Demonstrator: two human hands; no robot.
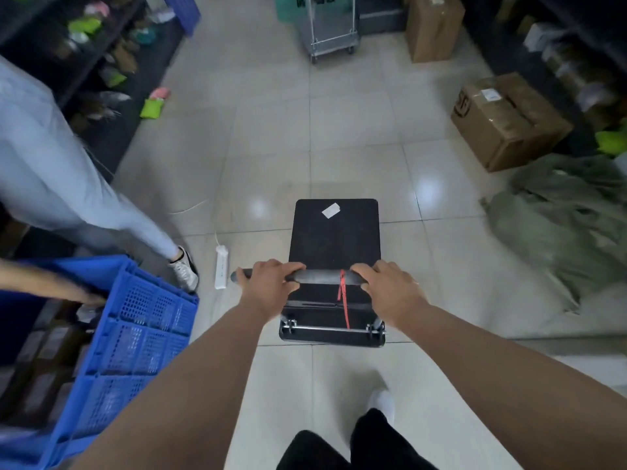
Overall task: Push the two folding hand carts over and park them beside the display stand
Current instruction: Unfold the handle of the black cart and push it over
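Observation:
A black folding hand cart stands on the tiled floor right in front of me, its flat deck bearing a small white label. My left hand and my right hand both grip its dark handle bar, one at each end. A red tie hangs from the bar between them. A second cart, grey with a metal frame, stands far ahead at the top of the aisle. Dark display shelves line the left side.
Another person in light trousers stands close on the left by a blue plastic crate. A white power strip lies left of the cart. Cardboard boxes and a green cloth heap sit on the right.

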